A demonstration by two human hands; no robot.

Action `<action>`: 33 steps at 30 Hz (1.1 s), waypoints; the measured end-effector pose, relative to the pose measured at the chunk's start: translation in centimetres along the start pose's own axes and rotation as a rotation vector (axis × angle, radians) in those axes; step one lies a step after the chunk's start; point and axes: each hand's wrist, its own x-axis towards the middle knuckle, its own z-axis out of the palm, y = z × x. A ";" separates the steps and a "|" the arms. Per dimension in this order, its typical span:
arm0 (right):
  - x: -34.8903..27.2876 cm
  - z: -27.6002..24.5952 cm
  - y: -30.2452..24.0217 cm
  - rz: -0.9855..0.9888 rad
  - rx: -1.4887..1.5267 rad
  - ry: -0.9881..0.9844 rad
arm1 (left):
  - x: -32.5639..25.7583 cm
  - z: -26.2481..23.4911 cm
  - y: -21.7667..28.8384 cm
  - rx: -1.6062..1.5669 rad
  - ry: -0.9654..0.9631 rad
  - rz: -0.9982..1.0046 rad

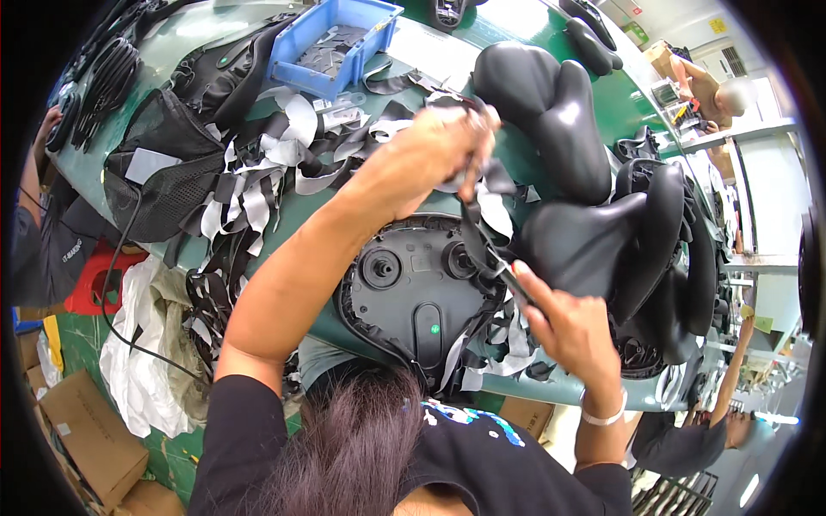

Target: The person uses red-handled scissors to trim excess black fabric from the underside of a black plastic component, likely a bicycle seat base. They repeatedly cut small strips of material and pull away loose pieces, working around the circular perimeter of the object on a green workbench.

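Here, the left hand (447, 146) is raised and closed tight on the top end of a black strip (475, 225), and the right hand (568, 322) pinches its lower end — the strip runs straight between them, above an upside-down black seat base (413, 297) on the green table (551, 387). Finished black seats (559, 120) sit just beside it, and the left forearm hides part of a heap of black and white scraps (258, 172) near a blue bin (331, 39).

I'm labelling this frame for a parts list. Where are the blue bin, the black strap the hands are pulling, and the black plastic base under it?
blue bin (303, 45): head view, its left wall.
black strap (474, 230): head view, middle of the stretched length.
black plastic base (413, 284): head view, its flat centre.
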 end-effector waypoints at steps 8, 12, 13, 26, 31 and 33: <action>-6.7 3.8 -7.8 0.715 1.244 0.000 | -4.7 0.4 5.5 0.143 1.026 1.125; -5.9 8.3 -7.6 0.539 1.016 0.299 | -6.0 -2.5 1.1 1.270 1.007 0.598; -4.4 7.3 -7.5 0.650 1.218 0.277 | -6.1 -0.8 0.7 1.228 0.812 0.251; 13.8 -9.0 7.2 0.150 0.977 1.270 | 2.1 -6.2 2.5 0.604 0.607 0.032; 27.1 -9.2 20.7 0.277 1.223 1.172 | 2.4 -1.3 -1.7 0.820 -0.613 0.027; 31.2 -7.0 27.8 0.384 1.412 1.073 | 2.4 -2.9 -3.8 0.798 -0.428 0.103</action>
